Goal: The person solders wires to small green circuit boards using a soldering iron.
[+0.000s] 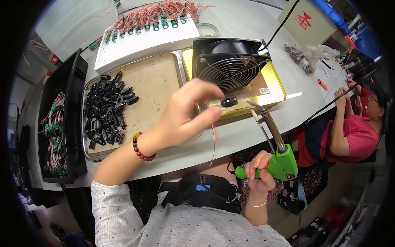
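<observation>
Grips a green soldering gun (288, 164) in the right hand (260, 169), with fingers closed around the handle, on the near right side of the black fan (230, 66). Points the bent tip away from the body, up to a spot just in front of the fan, near a small black plastic housing (229, 101). Holds the left hand (189, 109) open at the near left of the fan, blurred, with thumb and forefinger spread, close to that housing but apart from it. Cannot tell of any contact between this hand and the thin red wire (216, 136) below the thumb.

Has the small housing lying in front of the fan, on a gold-edged box (273, 100) shared with it. Wears a beaded bracelet (142, 150) on the left wrist and a white bangle (257, 204) on the right.

Has a metal tray (180, 70) left of the fan, with a heap of black plastic housings (107, 109), and farther left a black bin (74, 103) of wired green circuit boards (55, 136). Has a white foam block (164, 41) to the fan's far left, a clear plastic bag (325, 51) to its right, and, farther right, a seated co-worker (349, 138) in pink.
</observation>
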Demonstrator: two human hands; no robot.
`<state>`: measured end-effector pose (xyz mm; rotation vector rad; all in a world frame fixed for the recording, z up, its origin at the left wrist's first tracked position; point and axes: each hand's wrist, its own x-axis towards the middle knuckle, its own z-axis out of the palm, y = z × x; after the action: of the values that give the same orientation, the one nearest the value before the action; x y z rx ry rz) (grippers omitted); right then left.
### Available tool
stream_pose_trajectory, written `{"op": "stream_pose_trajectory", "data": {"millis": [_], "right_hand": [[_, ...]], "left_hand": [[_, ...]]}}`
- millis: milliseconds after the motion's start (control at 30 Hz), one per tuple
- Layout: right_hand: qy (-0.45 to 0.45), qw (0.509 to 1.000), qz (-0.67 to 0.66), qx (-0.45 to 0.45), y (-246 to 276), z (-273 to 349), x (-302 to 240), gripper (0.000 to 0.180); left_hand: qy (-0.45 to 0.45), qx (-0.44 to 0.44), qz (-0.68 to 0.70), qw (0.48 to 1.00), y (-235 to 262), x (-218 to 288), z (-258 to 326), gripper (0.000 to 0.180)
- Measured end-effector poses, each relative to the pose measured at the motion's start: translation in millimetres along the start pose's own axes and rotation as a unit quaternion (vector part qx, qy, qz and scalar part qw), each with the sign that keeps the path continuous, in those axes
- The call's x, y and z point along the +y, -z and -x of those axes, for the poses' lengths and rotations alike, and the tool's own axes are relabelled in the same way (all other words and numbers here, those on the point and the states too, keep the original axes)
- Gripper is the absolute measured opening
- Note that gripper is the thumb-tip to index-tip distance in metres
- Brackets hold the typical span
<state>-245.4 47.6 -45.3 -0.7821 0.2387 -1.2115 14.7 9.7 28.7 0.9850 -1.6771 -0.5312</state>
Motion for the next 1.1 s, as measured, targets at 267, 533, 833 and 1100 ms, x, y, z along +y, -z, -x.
{"op": "stream_pose_trajectory", "data": {"millis": [267, 533, 833, 1100], "right_hand": [[0.057, 0.967, 0.232, 0.090, 0, 5, 9, 0.030], [0.049, 0.932, 0.348, 0.094, 5, 4, 23, 0.030], [0.060, 0.914, 0.388, 0.099, 11, 7, 31, 0.031], [0.058, 0.909, 0.393, 0.123, 3, 6, 33, 0.031]], "left_hand": [[0.073, 0.007, -0.082, 0.994, -17, -1, -1, 0.013], [-0.009, -0.006, -0.251, 0.968, -19, -16, -3, 0.007], [-0.026, 0.031, -0.274, 0.961, -24, -25, -2, 0.006], [-0.058, 0.051, -0.293, 0.953, -27, -26, -2, 0.007]]}}
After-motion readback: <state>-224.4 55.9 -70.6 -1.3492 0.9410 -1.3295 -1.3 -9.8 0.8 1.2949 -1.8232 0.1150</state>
